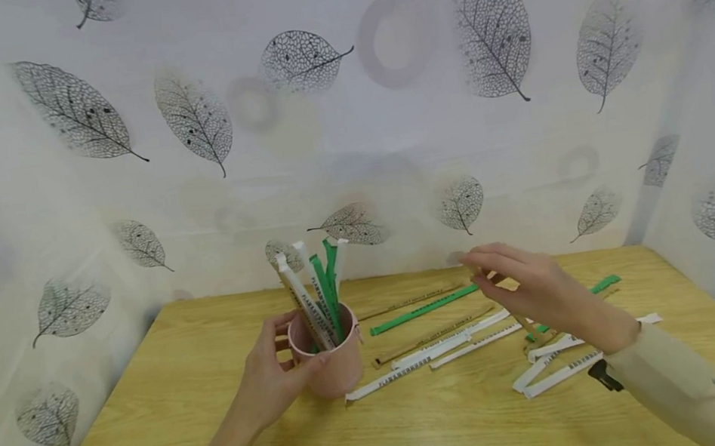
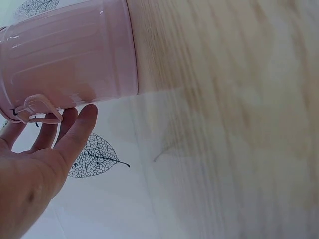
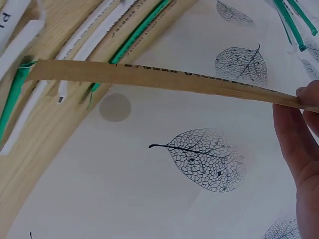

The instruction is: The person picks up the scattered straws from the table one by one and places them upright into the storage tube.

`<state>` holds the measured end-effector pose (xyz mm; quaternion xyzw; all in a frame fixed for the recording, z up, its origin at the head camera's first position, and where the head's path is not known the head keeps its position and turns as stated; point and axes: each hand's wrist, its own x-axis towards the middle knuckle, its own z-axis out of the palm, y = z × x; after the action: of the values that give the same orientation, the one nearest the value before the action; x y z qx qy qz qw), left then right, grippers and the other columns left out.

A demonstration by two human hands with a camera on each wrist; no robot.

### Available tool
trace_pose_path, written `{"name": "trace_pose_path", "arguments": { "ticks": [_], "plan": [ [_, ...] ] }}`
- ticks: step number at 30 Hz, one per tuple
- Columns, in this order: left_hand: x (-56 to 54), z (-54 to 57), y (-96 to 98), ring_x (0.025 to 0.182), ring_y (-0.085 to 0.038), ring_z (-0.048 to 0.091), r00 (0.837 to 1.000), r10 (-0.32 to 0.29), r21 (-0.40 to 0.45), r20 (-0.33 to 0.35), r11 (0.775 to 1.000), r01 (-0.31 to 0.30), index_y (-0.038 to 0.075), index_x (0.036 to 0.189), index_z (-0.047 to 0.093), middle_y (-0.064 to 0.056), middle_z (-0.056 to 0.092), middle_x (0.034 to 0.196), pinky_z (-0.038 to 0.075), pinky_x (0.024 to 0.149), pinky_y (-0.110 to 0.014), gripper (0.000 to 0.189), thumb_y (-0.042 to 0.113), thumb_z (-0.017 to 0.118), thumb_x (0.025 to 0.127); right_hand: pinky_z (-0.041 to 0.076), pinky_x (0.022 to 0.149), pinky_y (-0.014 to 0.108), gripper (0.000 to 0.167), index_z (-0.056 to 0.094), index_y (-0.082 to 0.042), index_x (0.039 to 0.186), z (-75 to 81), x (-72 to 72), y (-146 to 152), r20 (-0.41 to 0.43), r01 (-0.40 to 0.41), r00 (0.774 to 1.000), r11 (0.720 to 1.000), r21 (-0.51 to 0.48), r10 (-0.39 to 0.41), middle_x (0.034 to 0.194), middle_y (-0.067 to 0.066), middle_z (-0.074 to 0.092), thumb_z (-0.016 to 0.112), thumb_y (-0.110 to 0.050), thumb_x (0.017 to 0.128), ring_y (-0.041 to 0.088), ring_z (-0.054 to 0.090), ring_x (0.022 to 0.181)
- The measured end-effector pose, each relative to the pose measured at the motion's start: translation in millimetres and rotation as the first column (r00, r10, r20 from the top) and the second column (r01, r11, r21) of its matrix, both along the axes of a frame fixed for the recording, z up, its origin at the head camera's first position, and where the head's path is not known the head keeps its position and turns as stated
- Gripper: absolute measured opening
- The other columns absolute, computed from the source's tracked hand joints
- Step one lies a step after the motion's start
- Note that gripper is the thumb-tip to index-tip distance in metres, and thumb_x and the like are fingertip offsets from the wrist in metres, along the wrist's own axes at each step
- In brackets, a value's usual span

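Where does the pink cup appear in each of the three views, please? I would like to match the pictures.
Head: left of centre, in the lower half; the pink cup is held by the left hand.
Left wrist: in the upper left corner, looking turned on its side.
Right wrist: the cup is not visible.
Shared landmark: the leaf-print backdrop shows in all three views.

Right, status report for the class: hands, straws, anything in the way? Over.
Left hand holds pink cup. Right hand pinches brown straw. Loose straws lie on table between them; no taller obstacle seen.
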<state>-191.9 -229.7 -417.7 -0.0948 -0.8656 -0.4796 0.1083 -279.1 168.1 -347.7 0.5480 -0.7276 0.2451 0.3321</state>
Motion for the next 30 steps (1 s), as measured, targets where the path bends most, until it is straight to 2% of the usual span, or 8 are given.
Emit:
{"name": "trace_pose_path", "arguments": {
  "ticks": [4,11,14,17,19,22,26,30],
  "plan": [
    [0.4,0.7,0.9,0.122,-0.032,0.057,1.000,0.000,0.003,0.004,1.000,0.000,0.015,0.145,0.041,-0.015,0.057,0.134,0.061,0.089,-0.038,0.071,0.035,0.080,0.089,0.058,0.072,0.016,0.034,0.072,0.001,0.116,9.4,0.8,-10,-0.039,-0.024,0.999,0.999,-0.047,0.023,0.108,0.012,0.072,0.053,-0.026,0.107,0.016,0.072,0.079],
    [0.4,2.9,0.7,0.122,-0.032,0.058,1.000,-0.003,0.004,0.005,1.000,0.003,0.015,0.146,0.041,-0.014,0.056,0.136,0.061,0.090,-0.038,0.072,0.035,0.080,0.089,0.059,0.076,0.016,0.034,0.067,0.006,0.124,27.1,1.7,-27,-0.014,-0.089,0.996,0.986,-0.141,0.087,0.107,0.014,0.072,0.059,-0.019,0.103,0.020,0.073,0.084],
    [0.2,2.6,0.7,0.123,-0.032,0.058,1.000,-0.004,0.009,0.014,1.000,0.004,0.015,0.145,0.041,-0.015,0.056,0.136,0.061,0.091,-0.040,0.072,0.035,0.081,0.089,0.060,0.075,0.018,0.031,0.069,0.007,0.118,34.6,1.7,-37,-0.011,-0.107,0.994,0.972,-0.208,0.107,0.106,0.016,0.071,0.065,-0.017,0.100,0.022,0.073,0.084],
    [0.5,2.3,0.7,0.124,-0.033,0.057,1.000,-0.007,0.016,0.018,1.000,0.007,0.015,0.145,0.041,-0.016,0.056,0.136,0.061,0.091,-0.041,0.071,0.034,0.081,0.089,0.061,0.074,0.019,0.024,0.071,0.008,0.112,42.6,1.3,-50,0.007,-0.131,0.990,0.952,-0.278,0.139,0.104,0.018,0.070,0.074,-0.003,0.091,0.019,0.073,0.085],
    [0.6,2.2,0.5,0.123,-0.032,0.057,1.000,-0.006,0.019,0.016,1.000,0.006,0.014,0.145,0.042,-0.016,0.056,0.136,0.061,0.091,-0.042,0.071,0.034,0.080,0.089,0.061,0.074,0.020,0.027,0.070,0.010,0.109,48.1,1.2,-59,0.037,-0.161,0.982,0.932,-0.325,0.183,0.100,0.019,0.070,0.077,0.009,0.083,0.015,0.073,0.088],
    [0.6,2.4,0.8,0.123,-0.032,0.057,1.000,-0.006,0.021,0.013,1.000,0.006,0.015,0.145,0.042,-0.016,0.057,0.136,0.061,0.090,-0.042,0.070,0.033,0.081,0.089,0.062,0.074,0.022,0.037,0.069,0.013,0.108,55.4,2.0,-74,0.107,-0.211,0.956,0.890,-0.404,0.275,0.096,0.021,0.070,0.076,0.023,0.073,0.010,0.072,0.092],
    [0.5,2.3,1.4,0.123,-0.032,0.057,1.000,-0.009,0.022,0.012,1.000,0.008,0.015,0.144,0.043,-0.016,0.057,0.135,0.061,0.090,-0.040,0.070,0.033,0.081,0.089,0.063,0.074,0.026,0.036,0.067,0.015,0.108,63.0,5.5,-93,0.170,-0.241,0.910,0.817,-0.524,0.377,0.093,0.019,0.072,0.074,0.024,0.074,0.010,0.073,0.092],
    [0.9,3.0,1.2,0.123,-0.032,0.058,1.000,-0.008,0.030,0.012,1.000,0.008,0.013,0.144,0.043,-0.017,0.057,0.134,0.062,0.089,-0.038,0.070,0.031,0.081,0.089,0.064,0.075,0.031,0.032,0.066,0.017,0.109,70.5,12.3,-113,0.216,-0.217,0.880,0.764,-0.608,0.422,0.098,0.002,0.076,0.075,0.020,0.078,0.010,0.074,0.092]
  ]
}}
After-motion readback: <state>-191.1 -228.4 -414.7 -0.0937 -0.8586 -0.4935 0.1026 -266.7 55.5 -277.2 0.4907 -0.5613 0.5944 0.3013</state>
